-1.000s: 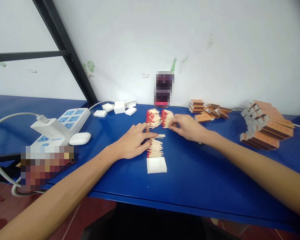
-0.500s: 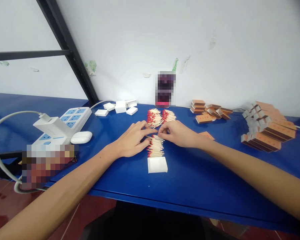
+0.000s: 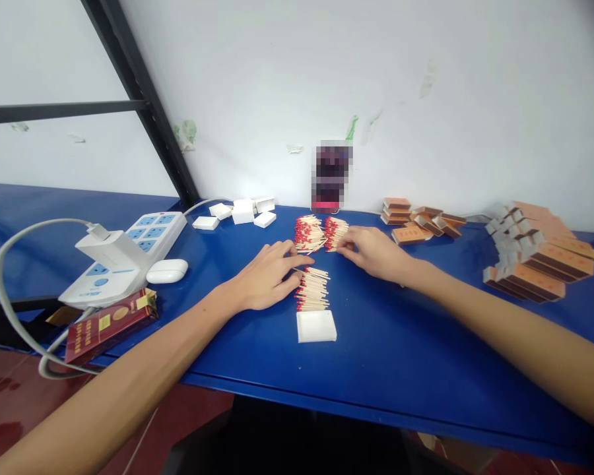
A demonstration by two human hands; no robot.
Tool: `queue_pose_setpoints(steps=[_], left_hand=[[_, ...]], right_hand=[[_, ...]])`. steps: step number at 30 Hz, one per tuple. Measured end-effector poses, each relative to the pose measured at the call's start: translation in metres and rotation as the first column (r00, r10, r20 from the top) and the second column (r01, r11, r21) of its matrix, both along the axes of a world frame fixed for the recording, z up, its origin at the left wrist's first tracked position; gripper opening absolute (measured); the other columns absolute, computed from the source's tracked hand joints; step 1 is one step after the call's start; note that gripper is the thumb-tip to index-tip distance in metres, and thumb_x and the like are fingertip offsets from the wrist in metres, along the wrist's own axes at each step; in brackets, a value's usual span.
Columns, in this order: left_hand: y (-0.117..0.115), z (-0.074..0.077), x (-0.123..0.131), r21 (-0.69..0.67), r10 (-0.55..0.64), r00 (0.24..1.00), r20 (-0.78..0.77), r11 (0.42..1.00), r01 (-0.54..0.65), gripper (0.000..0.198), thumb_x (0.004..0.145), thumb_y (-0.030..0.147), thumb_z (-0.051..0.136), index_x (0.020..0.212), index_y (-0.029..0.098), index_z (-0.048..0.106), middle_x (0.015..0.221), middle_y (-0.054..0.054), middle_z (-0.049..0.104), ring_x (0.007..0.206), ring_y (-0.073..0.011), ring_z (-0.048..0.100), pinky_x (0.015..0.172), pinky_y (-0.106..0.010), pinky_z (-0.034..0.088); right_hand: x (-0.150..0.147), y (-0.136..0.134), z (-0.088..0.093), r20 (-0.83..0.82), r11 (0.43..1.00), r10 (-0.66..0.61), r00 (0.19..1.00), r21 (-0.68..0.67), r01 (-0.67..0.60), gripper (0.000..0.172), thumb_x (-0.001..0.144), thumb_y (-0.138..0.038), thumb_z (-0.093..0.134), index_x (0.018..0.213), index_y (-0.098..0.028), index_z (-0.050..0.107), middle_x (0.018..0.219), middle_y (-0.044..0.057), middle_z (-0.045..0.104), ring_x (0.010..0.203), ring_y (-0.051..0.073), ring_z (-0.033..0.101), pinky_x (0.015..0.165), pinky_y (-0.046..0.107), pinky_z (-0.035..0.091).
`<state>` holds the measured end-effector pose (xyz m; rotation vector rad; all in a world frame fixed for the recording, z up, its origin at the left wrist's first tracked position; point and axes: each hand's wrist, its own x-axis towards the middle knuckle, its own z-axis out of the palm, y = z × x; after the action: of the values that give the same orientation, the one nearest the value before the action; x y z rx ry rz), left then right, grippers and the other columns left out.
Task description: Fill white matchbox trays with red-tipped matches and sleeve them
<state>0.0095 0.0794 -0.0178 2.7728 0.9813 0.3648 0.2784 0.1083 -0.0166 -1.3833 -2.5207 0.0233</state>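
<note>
My left hand [image 3: 272, 276] rests on the blue table with its fingers apart, index finger and thumb stretched beside the upper left end of a row of red-headed matches [image 3: 314, 290]. A thin matchstick shows between that finger and thumb, not visibly gripped. Below the row lies a white matchbox tray [image 3: 317, 326]. At the back are a left pile of matches [image 3: 307, 234] and a right pile of matches [image 3: 335, 231]. My right hand [image 3: 376, 254] is closed in a pinch at the right pile's near right edge; what its fingertips hold, if anything, is hidden.
Several white trays [image 3: 242, 212] lie at the back left. Orange matchbox sleeves [image 3: 410, 233] and a larger stack of matchboxes [image 3: 544, 260] are on the right. A power strip [image 3: 153, 231], a white earphone case [image 3: 167, 271] and a dark red box [image 3: 111, 326] sit at left.
My right hand has moved from the top of the match row up and right to the right pile. My left hand stays beside the row. The view has shifted slightly.
</note>
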Motion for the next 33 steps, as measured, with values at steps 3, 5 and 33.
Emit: queue_pose_setpoints(steps=[3,5,33], left_hand=[[0.001,-0.001,0.0,0.005,0.015,1.0,0.013,1.0,-0.015,0.042,0.099,0.028,0.036,0.136,0.022,0.055,0.111,-0.008,0.052,0.104,-0.0244,0.05,0.093,-0.043,0.04],[0.002,-0.002,0.0,0.013,0.026,0.999,0.022,1.0,-0.026,0.044,0.098,0.028,0.036,0.139,0.022,0.052,0.111,-0.008,0.052,0.104,-0.0248,0.05,0.092,-0.043,0.04],[0.004,-0.004,0.002,0.006,0.013,1.0,-0.006,1.0,-0.013,0.042,0.101,0.037,0.035,0.132,0.026,0.06,0.105,-0.007,0.051,0.098,-0.0241,0.049,0.09,-0.043,0.04]], right_hand=[[-0.006,-0.002,0.001,-0.019,1.0,-0.001,1.0,-0.021,0.0,0.015,0.09,-0.021,0.055,0.08,-0.018,0.067,0.082,0.005,0.068,0.074,0.017,0.058,0.067,0.027,0.037],[-0.015,-0.008,0.003,-0.067,0.997,-0.005,0.998,-0.076,0.0,0.014,0.088,-0.022,0.057,0.08,-0.018,0.068,0.079,0.003,0.069,0.071,0.016,0.058,0.065,0.026,0.037],[-0.001,-0.004,-0.001,0.235,0.984,-0.033,0.971,0.179,-0.009,0.028,0.099,-0.026,0.048,0.095,-0.019,0.075,0.091,0.008,0.074,0.086,0.022,0.059,0.072,0.035,0.027]])
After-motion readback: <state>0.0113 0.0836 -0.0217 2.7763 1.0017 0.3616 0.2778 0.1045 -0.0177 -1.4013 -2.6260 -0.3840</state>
